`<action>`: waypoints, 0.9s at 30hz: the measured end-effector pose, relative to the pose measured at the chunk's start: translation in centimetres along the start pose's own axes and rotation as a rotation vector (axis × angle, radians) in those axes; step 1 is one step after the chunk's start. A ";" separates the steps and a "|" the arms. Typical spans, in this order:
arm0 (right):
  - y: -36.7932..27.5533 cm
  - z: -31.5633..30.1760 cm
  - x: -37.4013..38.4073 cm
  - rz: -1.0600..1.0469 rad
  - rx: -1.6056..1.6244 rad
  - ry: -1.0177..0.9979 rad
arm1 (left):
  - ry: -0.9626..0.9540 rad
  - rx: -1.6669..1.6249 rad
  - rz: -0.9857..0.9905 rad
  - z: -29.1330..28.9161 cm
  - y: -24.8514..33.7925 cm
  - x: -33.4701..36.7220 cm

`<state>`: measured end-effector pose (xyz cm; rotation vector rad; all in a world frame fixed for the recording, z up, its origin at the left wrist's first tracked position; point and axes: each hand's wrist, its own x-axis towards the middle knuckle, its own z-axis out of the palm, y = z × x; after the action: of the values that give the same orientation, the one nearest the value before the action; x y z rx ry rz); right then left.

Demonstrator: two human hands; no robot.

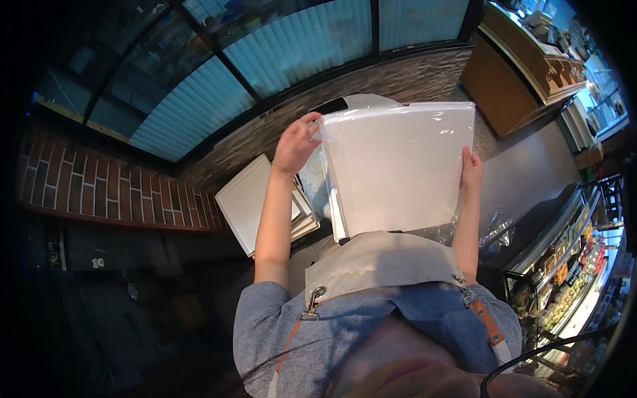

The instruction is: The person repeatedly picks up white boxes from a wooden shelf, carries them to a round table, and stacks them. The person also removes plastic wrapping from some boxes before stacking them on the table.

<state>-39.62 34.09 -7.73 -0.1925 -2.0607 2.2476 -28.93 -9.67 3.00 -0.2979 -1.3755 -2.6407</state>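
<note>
In front of my chest is a broad, flat white panel (398, 172) with clear plastic film over it. My left hand (296, 142) is closed at its far left corner, fingers pinching the film there. At the right edge, my right hand (472, 169) grips the panel's side, its fingertips showing over the edge and the thumb mostly hidden. The panel's near edge reaches the beige apron (371, 259) I wear. Loose crumpled clear film (497, 232) hangs to the right, below my right hand. What lies beneath the panel is mostly hidden.
To my left, similar white panels (249, 199) are piled low beside a brick wall (113, 186). A lit display case (564, 272) with packaged goods stands at the right. Beyond it, at the far right, is a brown wooden counter (497, 79). Windows (298, 50) line the far side.
</note>
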 end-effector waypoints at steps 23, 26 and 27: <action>-9.4 -2.0 -4.3 -0.269 0.203 0.550 | 0.516 0.206 0.342 -2.6 6.4 0.6; -9.5 -2.0 -4.5 -0.361 0.208 0.579 | 0.436 0.320 0.180 1.5 4.3 1.2; -9.0 -1.8 -4.5 -0.399 0.181 0.568 | 0.327 0.425 0.191 1.8 3.2 1.5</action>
<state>-35.12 36.01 1.20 -0.3266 -1.4480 1.8467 -29.50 -10.06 6.93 0.0518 -1.6431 -2.0635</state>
